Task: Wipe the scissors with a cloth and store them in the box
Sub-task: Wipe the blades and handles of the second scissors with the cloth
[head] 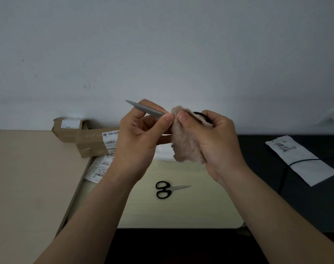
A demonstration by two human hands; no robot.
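Left hand [141, 134] pinches tapered scissors [143, 109]; right hand [217, 143] grips fuzzy cloth [185, 145].

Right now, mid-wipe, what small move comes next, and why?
Probably slide the cloth along the scissors toward the tip. The right hand grips the cloth round the handle end only, the left hand pinches the blade beside it, and the blade's outer half is bare.

White packet [303, 162] on the dark worktop [267, 206]: bold number, apparently "3006"; smaller print beneath illegible. Flat bag [98, 170] beside the cardboard box [92, 144]: barcode label, characters resembling "T10". Cardboard box label: QR code and barcodes, text too small to read.
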